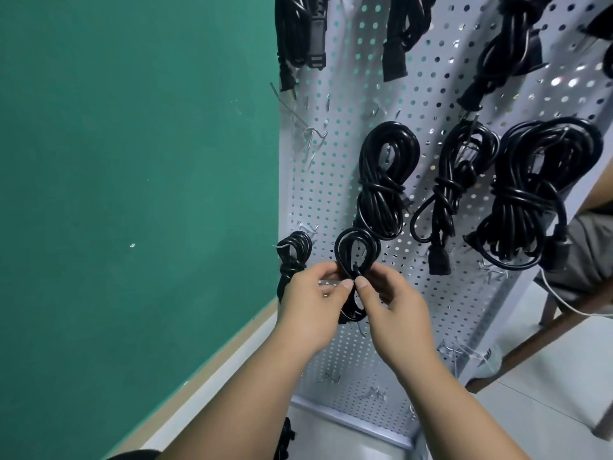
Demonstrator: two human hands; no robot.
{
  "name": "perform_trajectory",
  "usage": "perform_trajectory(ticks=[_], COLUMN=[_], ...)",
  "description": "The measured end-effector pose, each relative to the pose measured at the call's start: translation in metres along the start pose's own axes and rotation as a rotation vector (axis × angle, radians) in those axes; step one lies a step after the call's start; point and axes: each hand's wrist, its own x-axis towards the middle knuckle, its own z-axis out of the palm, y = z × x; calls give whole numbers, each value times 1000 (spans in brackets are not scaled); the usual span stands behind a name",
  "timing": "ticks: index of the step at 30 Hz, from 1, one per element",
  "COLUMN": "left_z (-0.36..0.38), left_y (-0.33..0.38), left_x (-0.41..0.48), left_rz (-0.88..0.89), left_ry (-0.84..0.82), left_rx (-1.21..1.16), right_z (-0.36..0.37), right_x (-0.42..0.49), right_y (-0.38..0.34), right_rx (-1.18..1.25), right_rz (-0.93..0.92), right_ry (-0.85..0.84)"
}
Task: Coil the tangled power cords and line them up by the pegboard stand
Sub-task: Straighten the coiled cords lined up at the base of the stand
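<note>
A small coiled black power cord is held up against the white pegboard stand. My left hand grips its waist from the left, and my right hand pinches it from the right, thumb on the cord. The coil's top loop rises above both hands; its lower end hangs between them. Another small coil hangs just left of it. Three larger coils hang on hooks higher up: one, a second and a third.
More black cords hang along the pegboard's top. A green wall stands to the left with a pale skirting. Bare metal hooks stick out low on the board. A wooden bench leg and another person's leg are at right.
</note>
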Motion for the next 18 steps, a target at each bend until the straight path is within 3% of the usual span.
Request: perform_trajectory(ticks=[6,18], left_z=[-8,0], left_y=[3,-13], left_x=[-4,-4], left_rz=[44,47], left_ry=[13,-6], left_rx=[-66,238], right_z=[-1,-2], right_x=[2,-5], right_y=[-5,6], right_rx=[156,-212], right_rz=[49,26], right_ry=[4,1])
